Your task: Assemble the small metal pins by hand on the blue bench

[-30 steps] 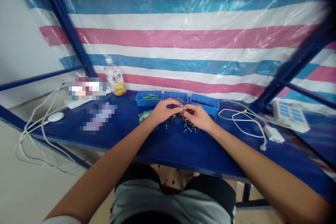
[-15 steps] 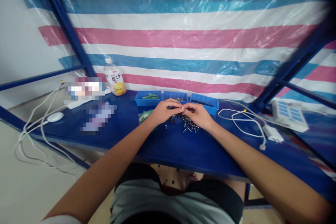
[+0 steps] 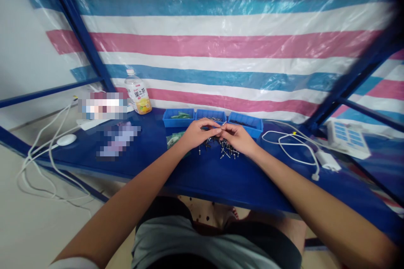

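Observation:
My left hand (image 3: 196, 133) and my right hand (image 3: 237, 138) meet fingertip to fingertip above a heap of small metal rivets (image 3: 224, 149) on the blue table (image 3: 208, 172). Both hands pinch a small thin metal piece (image 3: 221, 126) between them; it is too small to name surely, though it looks like a rivet from the heap. Three blue trays stand just behind the hands: the left tray (image 3: 177, 118) holds green parts, the middle tray (image 3: 211, 115) and the right tray (image 3: 246, 122) hold dark small parts.
A drink bottle (image 3: 138, 96) stands at the back left. A white round device (image 3: 67, 139) with white cables lies at the left edge. A white charger cable (image 3: 295, 147) and a white power strip (image 3: 347, 138) lie to the right. Striped plastic sheeting hangs behind.
The hands stay joined over the heap; the fingertips have shifted slightly and a thin pin now sticks up between them.

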A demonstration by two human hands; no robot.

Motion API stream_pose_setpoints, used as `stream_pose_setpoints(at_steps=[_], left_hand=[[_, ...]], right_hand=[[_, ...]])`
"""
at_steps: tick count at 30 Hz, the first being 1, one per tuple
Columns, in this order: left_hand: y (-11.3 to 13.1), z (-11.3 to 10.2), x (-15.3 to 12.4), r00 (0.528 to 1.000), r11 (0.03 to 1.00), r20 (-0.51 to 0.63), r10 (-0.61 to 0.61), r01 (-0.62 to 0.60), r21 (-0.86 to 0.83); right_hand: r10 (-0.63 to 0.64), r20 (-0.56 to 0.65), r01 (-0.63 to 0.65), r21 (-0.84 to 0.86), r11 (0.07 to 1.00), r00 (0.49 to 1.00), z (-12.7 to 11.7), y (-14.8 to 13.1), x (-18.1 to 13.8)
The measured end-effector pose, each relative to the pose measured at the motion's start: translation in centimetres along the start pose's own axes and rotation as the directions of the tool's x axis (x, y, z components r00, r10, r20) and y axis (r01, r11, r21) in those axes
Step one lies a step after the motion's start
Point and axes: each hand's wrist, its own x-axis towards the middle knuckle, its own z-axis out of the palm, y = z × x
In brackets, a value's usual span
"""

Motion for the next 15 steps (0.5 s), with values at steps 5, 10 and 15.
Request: stream_pose_setpoints(at_steps=[5, 10, 15], left_hand=[[0.06, 0.08, -0.1, 0.996, 0.992, 0.011, -0.086, 0.087, -0.089], [-0.39, 0.22, -0.19, 0.992, 0.978, 0.039, -0.117, 0.122, -0.169], [-0.15, 0.3, -0.18, 0.993, 0.977, 0.045, -0.112, 0.118, -0.178]], right_hand=[[-0.025, -0.016, 0.021, -0.183, 0.983, 1.0, 0.03, 0.04, -0.31], [-0.041, -0.024, 0.031, -0.308, 0.951, 0.999, 0.08, -0.02, -0.53], [-0.006, -0.017, 0.0, -0.292, 0.956, 1.0, 0.02, 0.32, -0.39]])
